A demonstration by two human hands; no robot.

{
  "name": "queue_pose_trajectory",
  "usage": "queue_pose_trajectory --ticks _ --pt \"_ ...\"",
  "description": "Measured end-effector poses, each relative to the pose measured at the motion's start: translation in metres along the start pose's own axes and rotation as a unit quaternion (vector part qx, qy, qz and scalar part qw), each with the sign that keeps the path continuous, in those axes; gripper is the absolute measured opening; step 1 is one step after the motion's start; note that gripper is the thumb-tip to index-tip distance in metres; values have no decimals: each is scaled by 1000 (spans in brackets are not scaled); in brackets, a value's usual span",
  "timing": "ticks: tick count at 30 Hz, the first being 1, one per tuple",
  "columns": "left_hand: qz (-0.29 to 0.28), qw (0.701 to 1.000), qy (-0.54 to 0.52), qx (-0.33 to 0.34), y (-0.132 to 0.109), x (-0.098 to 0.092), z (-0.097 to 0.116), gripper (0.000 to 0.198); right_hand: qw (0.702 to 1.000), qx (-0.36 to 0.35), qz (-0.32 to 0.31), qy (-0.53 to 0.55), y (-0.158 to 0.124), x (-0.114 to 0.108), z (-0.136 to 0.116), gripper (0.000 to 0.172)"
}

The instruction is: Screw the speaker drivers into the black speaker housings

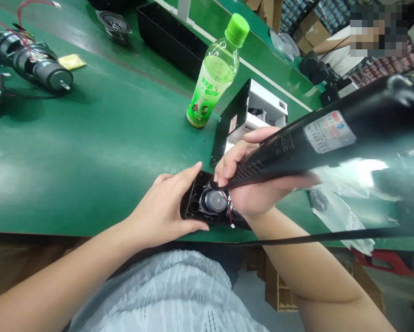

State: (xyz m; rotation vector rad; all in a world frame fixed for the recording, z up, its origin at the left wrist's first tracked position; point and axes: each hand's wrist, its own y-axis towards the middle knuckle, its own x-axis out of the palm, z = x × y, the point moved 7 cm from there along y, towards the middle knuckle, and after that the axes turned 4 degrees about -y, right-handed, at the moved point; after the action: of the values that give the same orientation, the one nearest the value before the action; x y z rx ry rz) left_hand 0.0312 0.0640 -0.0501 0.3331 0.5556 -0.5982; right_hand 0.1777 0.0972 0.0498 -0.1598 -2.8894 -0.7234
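Here, speaker housing [197, 216] (black), in left hand [166, 204], beneath right hand [245, 199].

bottle [212, 76] — "电动车", sticker [330, 131] on black tool [297, 150] — illegible

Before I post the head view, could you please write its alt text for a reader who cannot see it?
A person's right grip holds a black cylindrical tool over an open black casing with a round speaker driver inside, while the left grip clasps the casing's left end. Beyond, a green-capped bottle stands on the green table.
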Motion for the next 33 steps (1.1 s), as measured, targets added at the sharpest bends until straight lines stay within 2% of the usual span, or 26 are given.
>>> queue_pose_trajectory --ticks 6,10,12,14,17,20,22,27,33 --pt "8 1000 7 17 -2 1 -3 135 1000 4 -5 15 -7 -3 11 63" --pt "11 999 26 34 -7 2 -5 137 1000 -22 -8 6 -8 -3 11 63" --pt "10 999 36 32 -8 3 -6 139 1000 -18 -5 2 -1 -7 -3 66" --pt "13 999 43 23 -9 3 -9 140 1000 -15 16 2 9 -16 -30 71" --pt "17 999 44 4 -10 4 -14 137 996 -29 77 -33 27 -38 -76 67" --pt "17 999 42 -7 -9 5 -17 133 983 -83 140 -89 44 -58 -96 68" --pt "18 999 45 -16 -9 4 -20 131 977 -116 149 -99 53 -64 -88 68" --pt "17 998 53 -33 -12 3 -23 131 986 -110 85 -96 63 -68 -44 64" --pt "13 997 60 -38 -12 2 -23 131 984 -90 123 -93 57 -86 -36 76"
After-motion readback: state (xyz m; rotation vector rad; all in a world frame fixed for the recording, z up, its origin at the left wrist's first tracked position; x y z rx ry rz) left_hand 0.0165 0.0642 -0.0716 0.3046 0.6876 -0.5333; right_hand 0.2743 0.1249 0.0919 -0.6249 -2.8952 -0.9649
